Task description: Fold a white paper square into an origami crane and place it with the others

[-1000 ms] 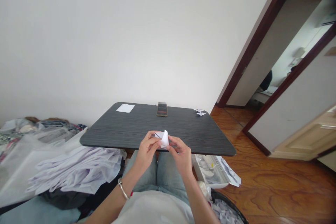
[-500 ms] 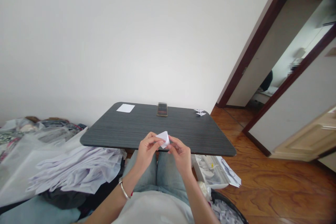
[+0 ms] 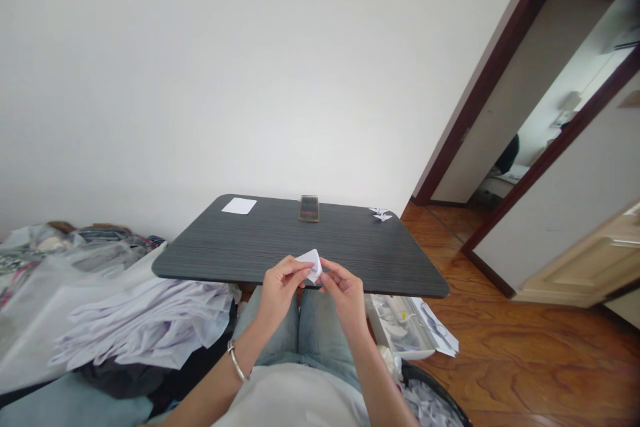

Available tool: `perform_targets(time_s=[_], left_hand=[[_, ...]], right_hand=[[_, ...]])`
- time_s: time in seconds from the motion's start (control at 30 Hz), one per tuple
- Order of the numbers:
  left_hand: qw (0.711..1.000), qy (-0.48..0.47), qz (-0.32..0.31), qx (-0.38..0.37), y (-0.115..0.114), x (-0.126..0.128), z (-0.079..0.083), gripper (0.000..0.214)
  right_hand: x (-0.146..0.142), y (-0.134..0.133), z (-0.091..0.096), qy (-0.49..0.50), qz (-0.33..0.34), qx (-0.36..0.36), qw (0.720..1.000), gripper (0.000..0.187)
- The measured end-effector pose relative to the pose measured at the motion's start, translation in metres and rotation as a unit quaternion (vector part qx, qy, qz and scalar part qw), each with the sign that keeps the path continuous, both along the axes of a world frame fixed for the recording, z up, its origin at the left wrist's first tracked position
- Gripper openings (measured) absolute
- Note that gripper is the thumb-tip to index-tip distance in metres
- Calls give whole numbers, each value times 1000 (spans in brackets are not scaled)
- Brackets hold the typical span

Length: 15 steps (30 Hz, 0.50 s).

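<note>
A small folded piece of white paper (image 3: 311, 261) is held up over the near edge of the dark table (image 3: 250, 240). My left hand (image 3: 283, 283) pinches its left side between thumb and fingers. On the right side, the fingers of my right hand (image 3: 344, 287) are closed on the same paper. The fingertips cover part of its lower folds. At the table's back right lie white folded-paper figures (image 3: 381, 214), like small cranes. A flat sheet of white paper (image 3: 239, 205) rests at the back left.
A dark framed object (image 3: 309, 209) stands at the table's back edge by the wall. White cloth (image 3: 145, 320) is heaped to the left. Right of my legs are a white box (image 3: 403, 330) of supplies and a black-rimmed container (image 3: 435, 393) filled with folded paper pieces.
The folded paper has tilted slightly and its top edge looks more rounded. Both hands keep their pinch on it in nearly the same place.
</note>
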<state>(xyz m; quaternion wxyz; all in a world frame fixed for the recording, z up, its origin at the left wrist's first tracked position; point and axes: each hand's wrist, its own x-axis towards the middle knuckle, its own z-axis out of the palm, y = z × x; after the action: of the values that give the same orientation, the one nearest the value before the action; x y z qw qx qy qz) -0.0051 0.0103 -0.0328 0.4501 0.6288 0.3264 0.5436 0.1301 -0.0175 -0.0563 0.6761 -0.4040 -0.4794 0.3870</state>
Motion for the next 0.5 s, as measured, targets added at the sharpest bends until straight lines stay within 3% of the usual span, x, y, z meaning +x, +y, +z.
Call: perform_targets(time_s=[0.13, 0.5], left_hand=[[999, -40, -5, -37, 0, 2, -1, 7], [999, -31, 19, -27, 1, 8, -7, 10]], right_hand=[[0, 0, 0, 8, -1, 8, 1000, 26], [-2, -2, 1, -21, -7, 13, 1000, 35]])
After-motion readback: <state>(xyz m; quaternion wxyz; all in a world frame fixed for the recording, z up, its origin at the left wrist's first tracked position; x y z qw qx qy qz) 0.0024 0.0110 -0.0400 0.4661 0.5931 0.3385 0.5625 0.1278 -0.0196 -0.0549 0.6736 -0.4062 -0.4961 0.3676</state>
